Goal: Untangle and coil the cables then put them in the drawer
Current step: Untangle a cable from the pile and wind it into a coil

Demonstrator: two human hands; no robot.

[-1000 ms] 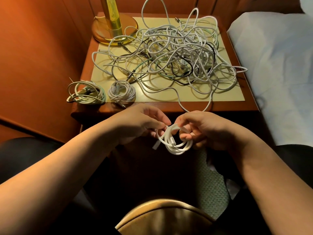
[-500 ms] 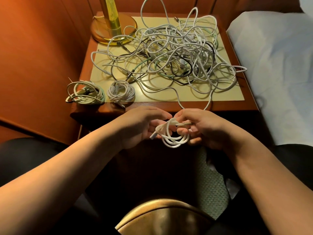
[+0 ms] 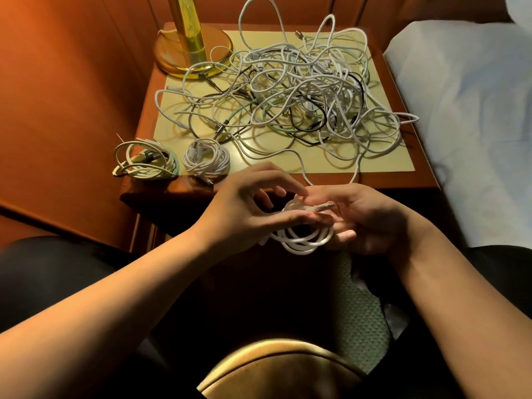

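Right, mid-frame my left hand [image 3: 247, 211] pinches the plug end over the coil [image 3: 302, 240] cupped in my right hand [image 3: 365, 220]'s grip; if that grip loosens, I reckon the loops spring apart, far from any drawer.

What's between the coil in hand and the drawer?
Cannot tell: no drawer is visible. Both the left hand and right hand hold the white cable coil in front of the nightstand, below its top.

Orange wood-panelled wall [image 3: 72, 82], wooden nightstand [image 3: 426, 180], brass lamp [image 3: 190, 50], white bed [image 3: 472, 116]
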